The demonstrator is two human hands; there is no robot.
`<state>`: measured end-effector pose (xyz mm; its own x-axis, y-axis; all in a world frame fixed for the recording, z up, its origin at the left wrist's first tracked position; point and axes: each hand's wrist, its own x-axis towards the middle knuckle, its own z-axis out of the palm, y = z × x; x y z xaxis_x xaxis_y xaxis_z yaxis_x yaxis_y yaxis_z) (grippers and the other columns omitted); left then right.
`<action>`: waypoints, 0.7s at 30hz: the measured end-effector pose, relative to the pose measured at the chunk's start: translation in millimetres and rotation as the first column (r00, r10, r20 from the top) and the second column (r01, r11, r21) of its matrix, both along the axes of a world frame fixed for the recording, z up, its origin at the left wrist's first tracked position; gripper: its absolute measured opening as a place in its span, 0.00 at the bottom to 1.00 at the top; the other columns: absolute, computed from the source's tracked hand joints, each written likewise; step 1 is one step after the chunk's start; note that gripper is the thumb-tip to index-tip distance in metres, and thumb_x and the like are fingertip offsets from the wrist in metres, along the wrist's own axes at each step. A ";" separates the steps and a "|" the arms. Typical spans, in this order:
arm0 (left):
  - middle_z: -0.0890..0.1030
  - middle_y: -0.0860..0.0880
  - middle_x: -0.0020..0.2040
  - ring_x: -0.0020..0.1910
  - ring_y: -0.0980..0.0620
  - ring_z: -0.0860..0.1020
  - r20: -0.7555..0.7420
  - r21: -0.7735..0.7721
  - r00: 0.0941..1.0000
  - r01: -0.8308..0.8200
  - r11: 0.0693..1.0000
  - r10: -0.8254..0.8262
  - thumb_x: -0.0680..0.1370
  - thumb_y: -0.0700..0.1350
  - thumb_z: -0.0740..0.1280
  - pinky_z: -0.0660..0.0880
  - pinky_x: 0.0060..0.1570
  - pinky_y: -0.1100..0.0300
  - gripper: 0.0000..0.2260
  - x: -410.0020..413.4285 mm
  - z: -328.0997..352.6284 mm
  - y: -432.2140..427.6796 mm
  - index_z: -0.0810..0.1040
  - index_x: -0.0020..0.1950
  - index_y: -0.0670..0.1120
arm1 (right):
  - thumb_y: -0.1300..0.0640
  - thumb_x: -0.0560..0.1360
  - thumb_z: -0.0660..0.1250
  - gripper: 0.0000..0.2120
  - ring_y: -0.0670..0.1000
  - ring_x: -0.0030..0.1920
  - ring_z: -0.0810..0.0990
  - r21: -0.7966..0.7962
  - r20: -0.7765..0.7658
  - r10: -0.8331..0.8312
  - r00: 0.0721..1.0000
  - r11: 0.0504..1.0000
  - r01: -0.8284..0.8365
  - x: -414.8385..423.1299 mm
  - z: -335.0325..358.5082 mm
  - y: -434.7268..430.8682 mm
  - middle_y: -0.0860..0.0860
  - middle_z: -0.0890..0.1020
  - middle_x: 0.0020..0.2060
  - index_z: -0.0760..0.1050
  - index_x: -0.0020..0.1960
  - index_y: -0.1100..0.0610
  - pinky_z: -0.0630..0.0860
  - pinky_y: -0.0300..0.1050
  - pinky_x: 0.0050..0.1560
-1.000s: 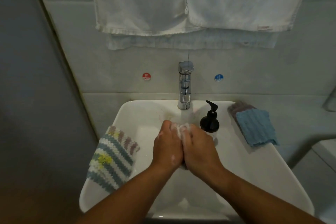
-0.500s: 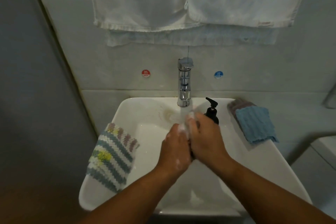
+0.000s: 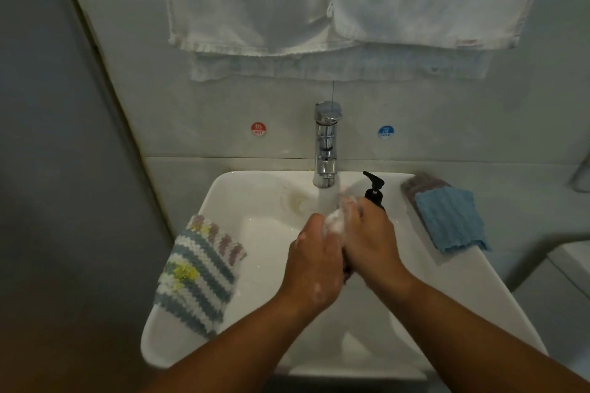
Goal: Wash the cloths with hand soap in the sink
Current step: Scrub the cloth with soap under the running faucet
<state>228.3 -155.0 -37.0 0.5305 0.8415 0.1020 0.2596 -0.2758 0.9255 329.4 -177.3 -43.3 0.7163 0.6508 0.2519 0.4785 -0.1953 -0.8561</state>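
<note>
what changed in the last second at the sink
The right hand slid forward toward the faucet, ahead of the left hand, carrying the sudsy cloth gripped between them closer under the running water. Both hands keep their grip on it. The striped cloth, blue cloth and soap bottle on the sink have not moved.

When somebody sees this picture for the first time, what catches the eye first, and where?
First, the two hands over the white ceramic sink: the left hand and right hand grip a small foam-covered cloth under water running from the chrome tap. Next, the striped knitted cloth draped over the sink's left rim and the blue ribbed cloth on its right rim, with a black pump soap bottle behind the right hand.
</note>
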 end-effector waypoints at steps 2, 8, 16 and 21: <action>0.76 0.52 0.41 0.37 0.57 0.75 0.008 0.059 1.000 -0.014 0.998 0.014 0.85 0.48 0.56 0.71 0.30 0.70 0.09 1.4 4.3 2.2 0.71 0.48 0.49 | 0.51 0.85 0.56 0.16 0.45 0.36 0.79 -0.053 -0.002 0.024 1.000 0.998 -0.024 0.0 -10.2 -1.6 0.48 0.79 0.35 0.74 0.41 0.51 0.77 0.45 0.37; 0.79 0.51 0.45 0.45 0.49 0.78 -0.069 0.112 0.984 -0.155 0.981 0.164 0.86 0.49 0.56 0.72 0.39 0.59 0.09 1.6 -2.5 22.1 0.73 0.51 0.48 | 0.53 0.85 0.55 0.15 0.40 0.35 0.78 0.049 0.059 0.167 0.984 0.984 -0.170 -32.1 6.4 -21.7 0.47 0.78 0.33 0.74 0.42 0.53 0.72 0.32 0.33; 0.80 0.49 0.42 0.44 0.48 0.78 0.026 0.064 0.993 -0.115 0.991 0.113 0.83 0.46 0.58 0.77 0.43 0.51 0.09 3.7 4.5 15.6 0.75 0.47 0.48 | 0.52 0.84 0.57 0.17 0.44 0.35 0.81 -0.063 -0.058 0.083 0.995 0.994 -0.086 -14.3 -7.8 -9.1 0.49 0.81 0.34 0.76 0.40 0.51 0.82 0.45 0.38; 0.80 0.50 0.44 0.45 0.48 0.80 0.015 0.009 0.988 -0.155 0.988 0.154 0.85 0.48 0.56 0.81 0.46 0.48 0.11 -1.8 -2.7 19.3 0.76 0.49 0.48 | 0.52 0.85 0.56 0.13 0.41 0.34 0.79 0.080 -0.009 0.183 0.983 0.980 -0.181 -29.7 2.6 -20.5 0.50 0.79 0.35 0.73 0.45 0.54 0.74 0.34 0.30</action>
